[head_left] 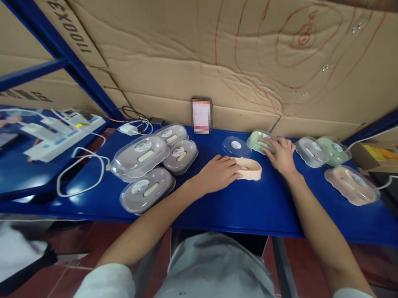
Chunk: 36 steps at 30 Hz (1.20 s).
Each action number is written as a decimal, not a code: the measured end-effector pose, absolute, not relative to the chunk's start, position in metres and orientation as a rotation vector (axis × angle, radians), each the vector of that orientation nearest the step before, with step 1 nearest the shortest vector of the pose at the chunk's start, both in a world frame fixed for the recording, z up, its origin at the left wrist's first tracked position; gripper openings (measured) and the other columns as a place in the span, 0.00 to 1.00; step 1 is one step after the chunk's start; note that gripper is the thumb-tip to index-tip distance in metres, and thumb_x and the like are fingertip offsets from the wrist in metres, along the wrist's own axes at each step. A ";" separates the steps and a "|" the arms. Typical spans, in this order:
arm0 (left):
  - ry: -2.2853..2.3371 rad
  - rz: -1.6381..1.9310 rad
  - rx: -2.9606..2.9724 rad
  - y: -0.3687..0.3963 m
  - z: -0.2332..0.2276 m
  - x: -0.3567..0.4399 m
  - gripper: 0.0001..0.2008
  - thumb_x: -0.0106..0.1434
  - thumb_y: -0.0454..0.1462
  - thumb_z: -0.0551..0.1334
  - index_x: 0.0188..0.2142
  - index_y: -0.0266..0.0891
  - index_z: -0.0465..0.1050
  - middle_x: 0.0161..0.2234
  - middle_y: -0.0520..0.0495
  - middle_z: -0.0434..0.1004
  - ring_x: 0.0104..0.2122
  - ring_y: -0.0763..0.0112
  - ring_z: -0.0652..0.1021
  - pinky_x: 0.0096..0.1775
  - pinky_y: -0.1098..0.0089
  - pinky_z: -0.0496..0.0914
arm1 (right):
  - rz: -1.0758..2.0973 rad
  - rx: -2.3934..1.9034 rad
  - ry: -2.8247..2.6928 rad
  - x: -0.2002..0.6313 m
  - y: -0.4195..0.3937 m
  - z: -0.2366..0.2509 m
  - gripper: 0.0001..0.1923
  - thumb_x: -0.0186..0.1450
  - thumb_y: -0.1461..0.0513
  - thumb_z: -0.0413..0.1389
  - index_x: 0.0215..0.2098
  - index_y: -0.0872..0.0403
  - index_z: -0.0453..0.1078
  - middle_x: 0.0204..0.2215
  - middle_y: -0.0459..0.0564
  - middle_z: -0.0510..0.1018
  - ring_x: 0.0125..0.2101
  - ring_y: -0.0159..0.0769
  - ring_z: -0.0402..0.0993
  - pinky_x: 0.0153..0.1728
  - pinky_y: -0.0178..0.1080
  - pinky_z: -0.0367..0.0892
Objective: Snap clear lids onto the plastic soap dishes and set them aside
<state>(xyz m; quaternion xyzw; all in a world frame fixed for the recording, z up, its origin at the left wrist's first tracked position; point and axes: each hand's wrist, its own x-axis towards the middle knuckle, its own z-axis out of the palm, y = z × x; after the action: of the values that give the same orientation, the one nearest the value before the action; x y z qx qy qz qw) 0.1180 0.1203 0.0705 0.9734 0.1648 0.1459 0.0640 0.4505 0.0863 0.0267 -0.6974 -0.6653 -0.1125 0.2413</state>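
Observation:
My left hand (pixel 220 172) rests on the left end of an open peach-coloured oval soap box base (pixel 252 168) on the blue table (pixel 241 208). My right hand (pixel 281 155) lies on a pale green oval box (pixel 257 140) just behind it, fingers spread over its top. A loose clear lid with a round sticker (pixel 236 146) sits between the two boxes, a little to the left.
Several lidded grey-brown boxes (pixel 143 156) are stacked at the left. Clear-lidded boxes in white (pixel 310 152), green (pixel 333 149) and pink (pixel 351 184) lie at the right. A phone (pixel 201 115) leans on the cardboard wall. Power strips and white cables (pixel 81 171) lie far left.

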 end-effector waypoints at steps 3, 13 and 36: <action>0.535 0.480 2.914 0.124 0.063 0.115 0.16 0.82 0.43 0.53 0.55 0.41 0.78 0.55 0.42 0.82 0.56 0.57 0.78 0.54 0.59 0.67 | -0.315 -1.911 -1.808 0.455 0.080 0.029 0.27 0.75 0.42 0.51 0.60 0.47 0.78 0.55 0.61 0.78 0.59 0.60 0.71 0.61 0.64 0.61; 0.623 0.577 2.881 0.116 0.048 0.122 0.14 0.81 0.39 0.54 0.55 0.40 0.78 0.53 0.41 0.83 0.56 0.55 0.77 0.53 0.57 0.65 | -0.293 -1.906 -1.787 0.444 0.075 0.038 0.28 0.80 0.50 0.41 0.68 0.53 0.68 0.62 0.61 0.79 0.61 0.53 0.76 0.60 0.54 0.69; 0.408 0.620 2.972 0.115 0.038 0.120 0.11 0.80 0.37 0.56 0.49 0.37 0.77 0.55 0.40 0.80 0.57 0.55 0.79 0.59 0.55 0.66 | -0.153 -1.825 -1.922 0.445 0.060 0.063 0.24 0.81 0.52 0.44 0.64 0.50 0.73 0.61 0.57 0.81 0.61 0.50 0.77 0.65 0.54 0.66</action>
<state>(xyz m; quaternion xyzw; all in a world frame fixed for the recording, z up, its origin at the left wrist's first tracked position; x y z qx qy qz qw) 0.1200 0.1154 0.0385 0.9695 0.1332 0.2021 0.0390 0.4449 0.0599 0.0631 -0.6672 -0.7026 -0.0561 0.2409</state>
